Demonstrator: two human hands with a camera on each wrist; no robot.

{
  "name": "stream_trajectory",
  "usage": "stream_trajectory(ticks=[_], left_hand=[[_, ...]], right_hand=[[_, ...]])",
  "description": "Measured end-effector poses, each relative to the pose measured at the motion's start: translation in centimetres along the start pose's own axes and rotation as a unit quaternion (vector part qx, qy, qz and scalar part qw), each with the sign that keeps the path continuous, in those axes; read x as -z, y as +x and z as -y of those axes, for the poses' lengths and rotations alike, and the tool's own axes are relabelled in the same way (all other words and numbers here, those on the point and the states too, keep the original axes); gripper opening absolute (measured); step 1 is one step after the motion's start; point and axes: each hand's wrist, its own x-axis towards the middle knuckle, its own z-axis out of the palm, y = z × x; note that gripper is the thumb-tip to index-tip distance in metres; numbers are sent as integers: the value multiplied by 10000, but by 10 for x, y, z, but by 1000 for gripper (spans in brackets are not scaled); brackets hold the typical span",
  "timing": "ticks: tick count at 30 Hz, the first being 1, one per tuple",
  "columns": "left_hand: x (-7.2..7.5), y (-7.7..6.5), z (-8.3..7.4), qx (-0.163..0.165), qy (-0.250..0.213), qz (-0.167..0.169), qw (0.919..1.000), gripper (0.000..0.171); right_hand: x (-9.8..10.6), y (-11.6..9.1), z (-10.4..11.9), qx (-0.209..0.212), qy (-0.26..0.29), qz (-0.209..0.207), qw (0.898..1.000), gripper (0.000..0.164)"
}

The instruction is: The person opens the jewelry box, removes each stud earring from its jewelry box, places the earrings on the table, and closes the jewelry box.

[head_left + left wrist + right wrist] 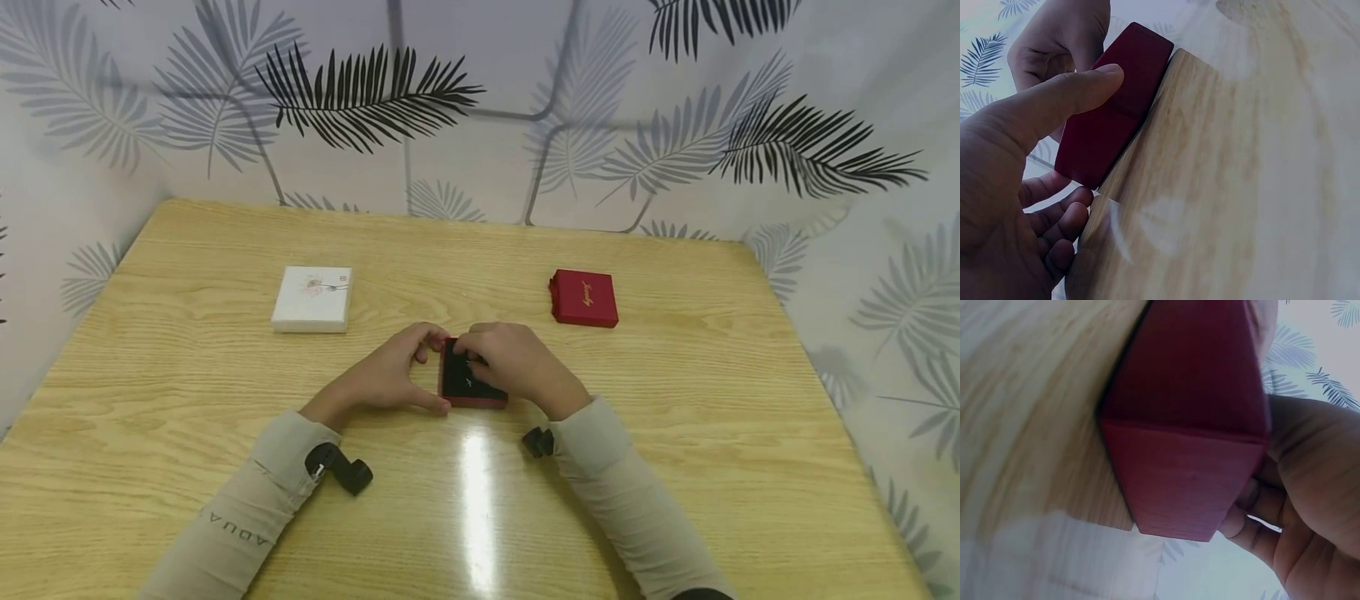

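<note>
A red jewelry box [477, 403] with a black insert lies open-topped on the table, in front of me. My left hand [386, 371] steadies it from the left, thumb at the near corner and fingers at the far one. The left wrist view shows that thumb [1094, 87] lying against the red side wall. Over the insert, my right hand [517, 362] has its fingers bent down. A small silver piece of jewelry [469, 382] shows on the black insert just below those fingertips. Whether they pinch anything I cannot tell. In the right wrist view the box [1185, 475] hides some fingertips.
A flat white box [311, 300] with a flower print lies back left on the wooden table [187, 450]. Back right is a red lid-like box [588, 298] with gold lettering and a ribbon on its left side. A leaf-patterned curtain [480, 167] hangs behind the table.
</note>
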Motion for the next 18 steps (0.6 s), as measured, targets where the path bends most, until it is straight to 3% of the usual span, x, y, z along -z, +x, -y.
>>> stream_trajectory(ticks=[9,18], left_hand=[[0,0,0,3,-44,19,10000,88],[0,0,0,-5,-3,1,10000,87]], right_hand=[[0,1,-1,179,-152,-119,9997,18],[0,3,2,-104,-362,77,9993,14]])
